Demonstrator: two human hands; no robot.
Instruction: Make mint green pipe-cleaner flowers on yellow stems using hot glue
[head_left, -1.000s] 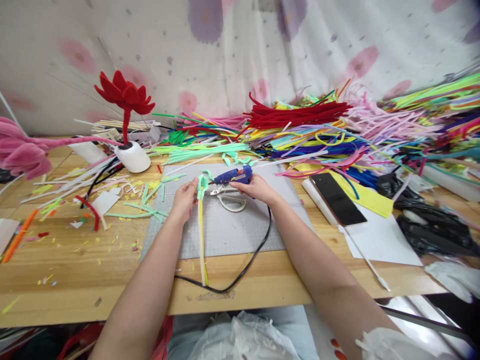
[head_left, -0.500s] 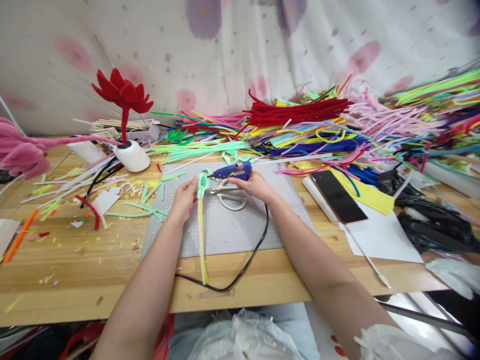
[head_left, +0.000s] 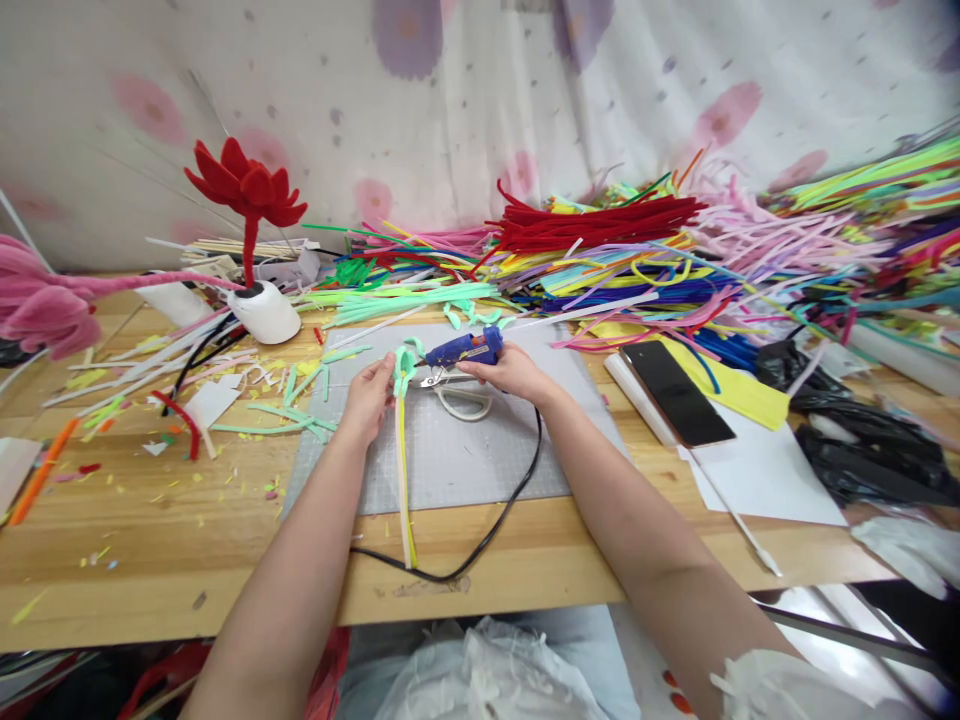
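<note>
- Left hand [head_left: 370, 395], mine: fingers pinched on a green fuzzy piece [head_left: 405, 366], held above the mat, a little left of its middle.
- Stems [head_left: 403, 480], one pale, one yellow: running from the green piece towards me, their ends near the cord; whether they rest on the desk, I cannot tell.
- Right hand [head_left: 516, 374], mine: fingers wrapped around a blue glue gun [head_left: 463, 348], its nozzle pointing left at the green piece; whether the two touch, I cannot tell.
- Cord [head_left: 517, 490], black: curving below my right hand and along the desk [head_left: 187, 590] in front of me.
- Scissors [head_left: 463, 405], pale handles: lying on the mat just below the glue gun.
- Mat [head_left: 472, 460], grey, gridded: flat on the desk between my arms.
- Green strips [head_left: 281, 425]: loose at the mat's left edge.
- Red flower [head_left: 247, 187]: upright in a white pot [head_left: 266, 316], back left.
- Red bundle [head_left: 596, 227]: atop the coloured heap at the back.
- Phone [head_left: 679, 393], dark screen: right of the mat, partly over a yellow sheet [head_left: 739, 392].
</note>
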